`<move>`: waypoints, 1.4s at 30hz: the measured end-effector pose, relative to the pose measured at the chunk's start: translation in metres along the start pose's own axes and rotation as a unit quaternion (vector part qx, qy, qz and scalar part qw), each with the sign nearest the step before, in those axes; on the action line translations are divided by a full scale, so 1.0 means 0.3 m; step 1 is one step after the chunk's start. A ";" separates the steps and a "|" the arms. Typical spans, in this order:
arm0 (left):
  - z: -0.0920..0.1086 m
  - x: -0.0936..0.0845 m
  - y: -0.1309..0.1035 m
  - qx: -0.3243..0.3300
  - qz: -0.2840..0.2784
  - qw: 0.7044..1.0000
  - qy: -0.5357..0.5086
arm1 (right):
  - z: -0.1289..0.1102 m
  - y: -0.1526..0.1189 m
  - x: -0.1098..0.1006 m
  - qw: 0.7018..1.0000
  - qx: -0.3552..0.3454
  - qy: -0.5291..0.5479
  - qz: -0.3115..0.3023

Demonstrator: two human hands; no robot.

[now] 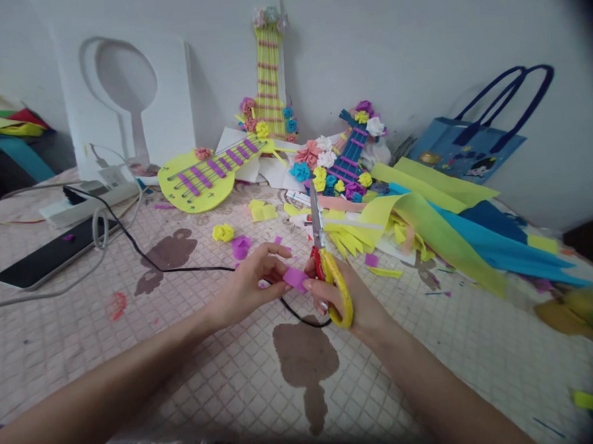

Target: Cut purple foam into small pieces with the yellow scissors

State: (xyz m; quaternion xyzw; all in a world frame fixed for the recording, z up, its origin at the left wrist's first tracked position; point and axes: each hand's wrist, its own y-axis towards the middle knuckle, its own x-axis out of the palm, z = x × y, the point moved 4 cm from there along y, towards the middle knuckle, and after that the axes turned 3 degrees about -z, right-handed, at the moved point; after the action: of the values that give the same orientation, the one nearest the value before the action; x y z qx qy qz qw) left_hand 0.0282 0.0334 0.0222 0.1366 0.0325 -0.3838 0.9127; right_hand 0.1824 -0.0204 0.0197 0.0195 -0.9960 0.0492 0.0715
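Observation:
A small piece of purple paper (295, 279) is pinched between my two hands above the middle of the table. The fingertips of my left hand (259, 277) grip its left side. My right hand (347, 292) holds its right side with thumb and finger. Scissors (337, 283) with yellow and red handles also sit in my right hand, their blades pointing up and away from the paper. Just beyond my left hand lie a purple paper flower (241, 247) and a yellow paper flower (223, 233).
A black cable (194, 269) runs under my hands from a power strip (89, 196). A tablet-like black device (54, 251) lies left. Behind are a yellow paper guitar (199, 181), a blue flowered one (350, 156), and a blue bag (466, 147). Yellow and blue sheets (491, 238) cover the right.

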 end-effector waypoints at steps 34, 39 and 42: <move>0.060 -0.011 -0.016 0.150 0.031 0.965 0.215 | 0.038 0.024 -0.014 0.992 0.009 0.116 0.049; 0.040 -0.005 -0.010 0.072 0.016 0.986 0.146 | 0.029 0.021 -0.008 0.995 0.008 0.093 0.046; 0.019 0.002 -0.002 0.002 0.015 0.998 0.068 | 0.023 0.014 0.000 0.997 0.012 0.068 0.033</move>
State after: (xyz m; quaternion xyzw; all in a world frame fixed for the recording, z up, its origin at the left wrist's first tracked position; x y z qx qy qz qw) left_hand 0.0279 0.0310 0.0273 0.1650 0.0916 -0.3604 0.9135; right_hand 0.1813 -0.0168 0.0125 -0.0158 -0.9883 0.0650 0.1373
